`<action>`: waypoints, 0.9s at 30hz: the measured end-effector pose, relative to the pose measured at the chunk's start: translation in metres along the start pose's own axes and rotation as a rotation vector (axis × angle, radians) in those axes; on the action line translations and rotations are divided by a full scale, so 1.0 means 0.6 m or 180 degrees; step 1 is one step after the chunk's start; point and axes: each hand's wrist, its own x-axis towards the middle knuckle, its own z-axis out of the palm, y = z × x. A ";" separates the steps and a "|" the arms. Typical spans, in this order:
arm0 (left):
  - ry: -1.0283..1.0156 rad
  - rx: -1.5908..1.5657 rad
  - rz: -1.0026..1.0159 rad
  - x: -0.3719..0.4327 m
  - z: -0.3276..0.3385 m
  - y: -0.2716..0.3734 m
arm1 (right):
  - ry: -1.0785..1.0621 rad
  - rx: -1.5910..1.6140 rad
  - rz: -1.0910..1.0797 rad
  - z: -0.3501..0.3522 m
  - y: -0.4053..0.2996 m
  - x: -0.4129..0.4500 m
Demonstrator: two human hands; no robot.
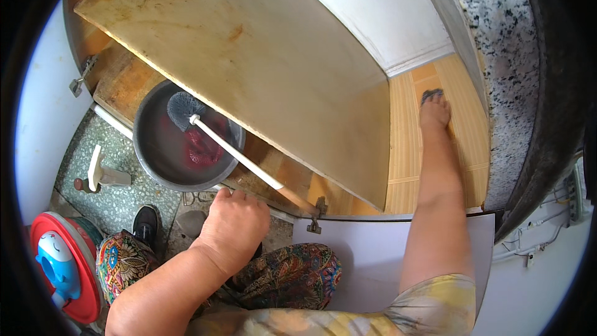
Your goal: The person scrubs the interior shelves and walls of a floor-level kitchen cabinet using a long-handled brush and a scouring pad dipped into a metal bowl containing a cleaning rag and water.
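My right hand (434,111) reaches into the cabinet and presses a dark grey scouring pad (432,95) against the wood-patterned tile (403,149). My left hand (236,217) is in front of the cabinet's lower edge, fingers curled and palm turned away; whether it grips anything is hidden. Just beyond it stands a grey basin (154,170) of murky water, with a red mesh cloth (203,147) in it. A round-headed brush (179,107) rests across the basin, its white and tan handle (247,163) slanting toward the cabinet's hinge.
A stained divider panel (261,65) stands upright inside the cabinet. Open doors (373,256) flank it, with metal hinges (314,226). A speckled granite edge (506,56) runs along the right. On the floor are a spray bottle (112,176) and a red-lidded container (86,270).
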 end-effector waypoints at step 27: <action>0.0018 0.0242 0.0353 -0.022 -0.012 0.018 | -0.0636 0.5114 -0.0279 -0.092 -0.201 -0.174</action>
